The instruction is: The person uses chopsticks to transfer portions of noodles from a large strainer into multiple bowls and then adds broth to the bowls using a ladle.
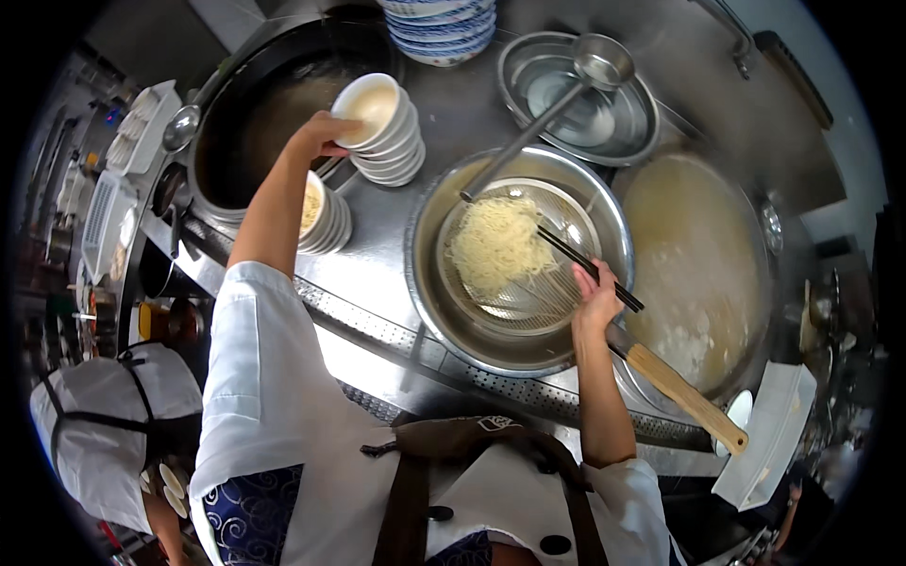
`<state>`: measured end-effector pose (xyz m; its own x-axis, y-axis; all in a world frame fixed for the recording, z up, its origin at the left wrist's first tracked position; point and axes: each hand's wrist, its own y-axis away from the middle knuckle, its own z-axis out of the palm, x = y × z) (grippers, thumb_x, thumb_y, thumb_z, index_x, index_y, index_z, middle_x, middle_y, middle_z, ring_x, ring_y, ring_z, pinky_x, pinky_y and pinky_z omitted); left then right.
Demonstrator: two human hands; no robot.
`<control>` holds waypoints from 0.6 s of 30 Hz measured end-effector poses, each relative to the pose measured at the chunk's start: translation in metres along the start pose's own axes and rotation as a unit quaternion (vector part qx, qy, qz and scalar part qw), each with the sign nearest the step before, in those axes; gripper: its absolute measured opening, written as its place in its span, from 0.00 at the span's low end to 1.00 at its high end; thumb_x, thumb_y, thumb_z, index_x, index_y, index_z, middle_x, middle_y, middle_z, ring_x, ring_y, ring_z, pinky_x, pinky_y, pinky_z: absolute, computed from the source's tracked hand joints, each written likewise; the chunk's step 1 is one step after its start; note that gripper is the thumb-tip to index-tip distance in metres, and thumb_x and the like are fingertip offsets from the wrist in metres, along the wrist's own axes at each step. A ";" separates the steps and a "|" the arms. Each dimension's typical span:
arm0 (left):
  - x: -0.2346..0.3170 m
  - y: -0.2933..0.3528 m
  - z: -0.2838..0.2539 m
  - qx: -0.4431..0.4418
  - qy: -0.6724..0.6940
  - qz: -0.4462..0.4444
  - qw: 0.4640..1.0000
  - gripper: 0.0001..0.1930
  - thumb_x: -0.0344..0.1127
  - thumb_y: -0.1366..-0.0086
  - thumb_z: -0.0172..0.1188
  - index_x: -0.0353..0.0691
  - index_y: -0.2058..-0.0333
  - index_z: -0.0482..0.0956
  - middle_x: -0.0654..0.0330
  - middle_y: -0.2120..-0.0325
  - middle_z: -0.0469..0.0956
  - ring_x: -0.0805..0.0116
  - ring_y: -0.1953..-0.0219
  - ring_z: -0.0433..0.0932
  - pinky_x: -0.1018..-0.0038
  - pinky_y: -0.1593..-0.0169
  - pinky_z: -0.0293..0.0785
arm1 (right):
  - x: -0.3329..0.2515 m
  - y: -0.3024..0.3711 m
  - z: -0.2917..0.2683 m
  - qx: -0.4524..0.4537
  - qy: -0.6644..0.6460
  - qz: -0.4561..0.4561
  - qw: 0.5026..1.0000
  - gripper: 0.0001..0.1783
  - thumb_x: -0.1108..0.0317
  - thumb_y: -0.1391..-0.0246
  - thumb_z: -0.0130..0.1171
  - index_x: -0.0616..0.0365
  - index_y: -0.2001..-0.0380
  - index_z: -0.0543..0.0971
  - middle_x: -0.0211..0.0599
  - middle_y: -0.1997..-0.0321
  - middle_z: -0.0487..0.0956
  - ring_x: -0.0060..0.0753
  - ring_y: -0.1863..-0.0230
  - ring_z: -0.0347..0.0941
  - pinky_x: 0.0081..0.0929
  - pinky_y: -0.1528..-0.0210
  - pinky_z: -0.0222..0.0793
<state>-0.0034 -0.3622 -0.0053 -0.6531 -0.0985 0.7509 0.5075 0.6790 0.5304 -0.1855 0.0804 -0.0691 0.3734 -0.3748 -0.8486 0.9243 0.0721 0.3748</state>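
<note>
My left hand (326, 132) grips the rim of a white bowl (371, 111), the top one of a leaning stack of white bowls. Its inside looks pale yellow. Just below stands a second stack of white bowls (330, 226), with noodles in its top bowl. In my right hand (595, 294) is a pair of black chopsticks (578, 257). Their tips touch the right side of a heap of pale noodles (500, 243). The noodles lie in a round mesh strainer (524, 321) with a wooden handle (684, 396), set inside a large steel basin (425, 292).
A dark wok (236, 141) sits at the far left, and a vat of cloudy liquid (694, 255) at the right. Beyond the basin, a ladle (604, 62) rests across a steel bowl (514, 80). Patterned bowls (440, 33) are stacked at the back. Another person (123, 424) is at lower left.
</note>
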 end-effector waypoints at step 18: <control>0.059 0.076 0.036 0.328 -0.479 0.427 0.694 0.31 0.21 0.51 0.46 0.52 0.46 0.60 0.45 0.55 0.67 0.49 0.53 0.67 0.65 0.61 0.74 | -0.108 0.032 -0.010 -0.148 -0.199 0.080 0.965 0.08 0.73 0.48 0.48 0.69 0.69 0.72 0.43 0.73 0.75 0.35 0.73 0.75 0.20 0.68 0.76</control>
<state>-0.0232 -0.2907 0.0647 -0.5048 0.8585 -0.0906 0.7796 0.4082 -0.4750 -0.1959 0.1324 0.0312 0.5085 -0.6581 -0.5553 0.8609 0.3986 0.3161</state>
